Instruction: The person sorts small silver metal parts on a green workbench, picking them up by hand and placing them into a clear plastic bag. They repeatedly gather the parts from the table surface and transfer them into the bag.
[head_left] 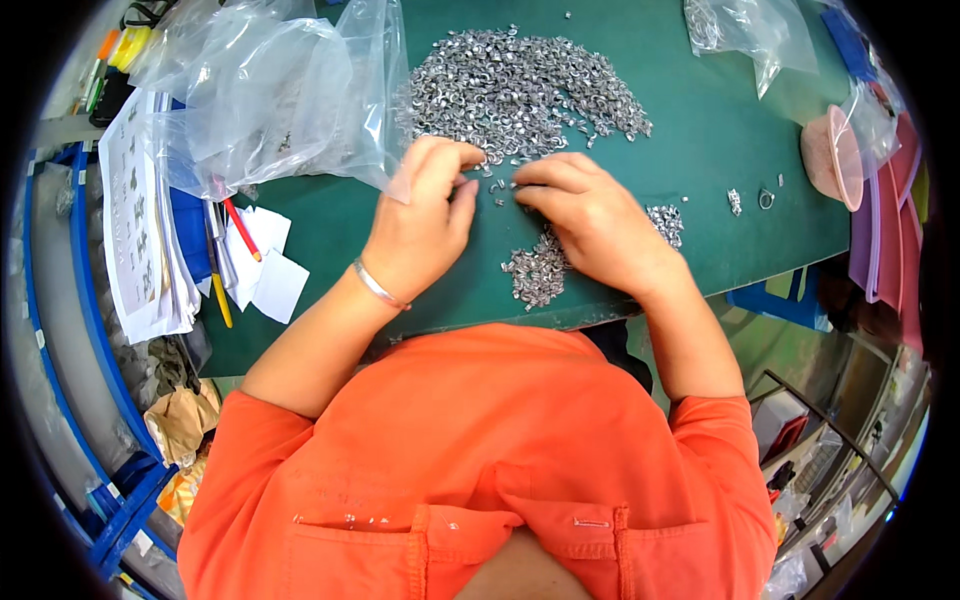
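Note:
A large heap of small silvery metal pieces (pixel 520 85), many of them curved, lies on the green table. My left hand (pixel 425 205) is at its near left edge, fingers bent toward the heap and thumb apart, with nothing visible in it. Facing it, my right hand (pixel 595 220) points its fingers left, drawn together; whatever is between them is hidden. A few loose metal pieces (pixel 498 187) lie between the two hands. A smaller pile of metal pieces (pixel 537 275) sits under and beside my right hand. Another small pile (pixel 665 224) shows behind its wrist.
Clear plastic bags (pixel 280 95) cover the table's left side, beside printed sheets (pixel 145 230), a red pen (pixel 242 228) and white paper slips (pixel 278 287). At right stand a pink cup (pixel 832 158) and a few metal pieces (pixel 735 202). Another plastic bag (pixel 755 35) lies far right.

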